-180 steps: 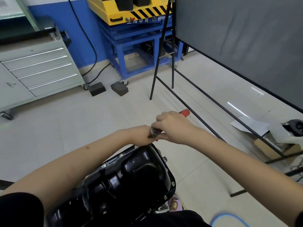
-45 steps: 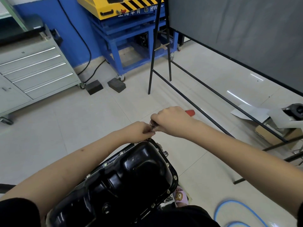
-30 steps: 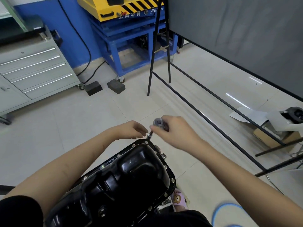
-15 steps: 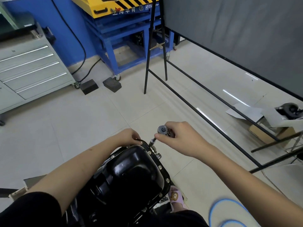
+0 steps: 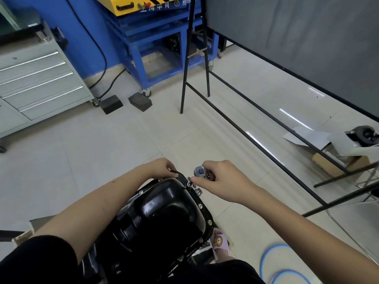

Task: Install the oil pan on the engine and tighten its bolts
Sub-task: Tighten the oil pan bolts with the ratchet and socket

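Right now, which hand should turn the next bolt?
Probably the right hand: it already grips the ratchet, whose socket sits at the oil pan rim. The left hand only steadies the pan's edge.

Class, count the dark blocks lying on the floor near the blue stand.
2: one block sits by the grey cabinet's wheel, the other block beside the blue stand's caster. None look hidden.

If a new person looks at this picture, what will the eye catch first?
First the glossy black oil pan at bottom centre, with the left hand resting on its far rim. Just right of it, the right hand grips a ratchet at a rim bolt. Behind, a blue and yellow machine stand is bright.
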The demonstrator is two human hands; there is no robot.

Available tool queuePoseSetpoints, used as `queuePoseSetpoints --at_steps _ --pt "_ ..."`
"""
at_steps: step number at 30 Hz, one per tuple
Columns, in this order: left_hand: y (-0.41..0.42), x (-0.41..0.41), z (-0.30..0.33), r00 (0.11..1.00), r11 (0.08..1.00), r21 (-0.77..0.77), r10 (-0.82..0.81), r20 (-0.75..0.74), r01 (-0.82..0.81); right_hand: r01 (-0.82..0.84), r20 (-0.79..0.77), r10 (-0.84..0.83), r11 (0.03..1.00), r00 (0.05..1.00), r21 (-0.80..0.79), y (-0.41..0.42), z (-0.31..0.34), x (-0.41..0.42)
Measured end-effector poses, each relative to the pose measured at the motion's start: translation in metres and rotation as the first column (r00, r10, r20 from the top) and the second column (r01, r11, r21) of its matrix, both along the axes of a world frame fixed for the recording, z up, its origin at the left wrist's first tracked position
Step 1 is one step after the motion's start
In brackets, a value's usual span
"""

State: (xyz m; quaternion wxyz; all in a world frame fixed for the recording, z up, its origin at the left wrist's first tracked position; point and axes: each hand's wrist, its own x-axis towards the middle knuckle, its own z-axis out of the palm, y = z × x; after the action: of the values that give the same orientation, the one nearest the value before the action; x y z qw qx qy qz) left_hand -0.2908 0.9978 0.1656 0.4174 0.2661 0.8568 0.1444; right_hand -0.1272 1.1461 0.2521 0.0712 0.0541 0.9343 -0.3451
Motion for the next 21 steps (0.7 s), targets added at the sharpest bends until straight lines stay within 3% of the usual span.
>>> queuePoseSetpoints --at_steps 12,21 --pt "0.003 0.005 0.003 0.990 0.999 -0.001 -0.033 -0.137 0.034 0.011 0.009 -0.011 1.000 1.000 0.003 0.004 0.001 0.003" --pt "0.016 0.006 0.034 0.992 0.987 0.163 0.015 -0.126 0.006 -0.023 -0.014 0.023 1.000 1.000 -0.010 0.003 -0.001 0.001"
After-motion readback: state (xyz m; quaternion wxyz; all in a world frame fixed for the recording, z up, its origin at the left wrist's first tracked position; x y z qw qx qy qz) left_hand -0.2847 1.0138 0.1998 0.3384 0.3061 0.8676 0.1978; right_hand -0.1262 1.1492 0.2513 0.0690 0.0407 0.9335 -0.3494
